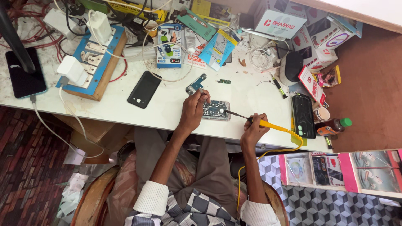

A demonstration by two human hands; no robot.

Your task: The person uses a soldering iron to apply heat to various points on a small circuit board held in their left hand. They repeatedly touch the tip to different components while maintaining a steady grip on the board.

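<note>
My left hand (193,109) pinching open phone (215,110) on desk (167,106); right hand (253,129) gripping soldering iron (268,124), tip on phone.

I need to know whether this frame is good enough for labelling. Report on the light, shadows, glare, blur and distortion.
Head view: soft, even light on the white table, only faint shadows under the left hand and right hand; no strong glare, just a dull sheen on the black phone; the open phone and soldering iron are sharp; the wide lens bends the table edge and stretches the corners.
</note>
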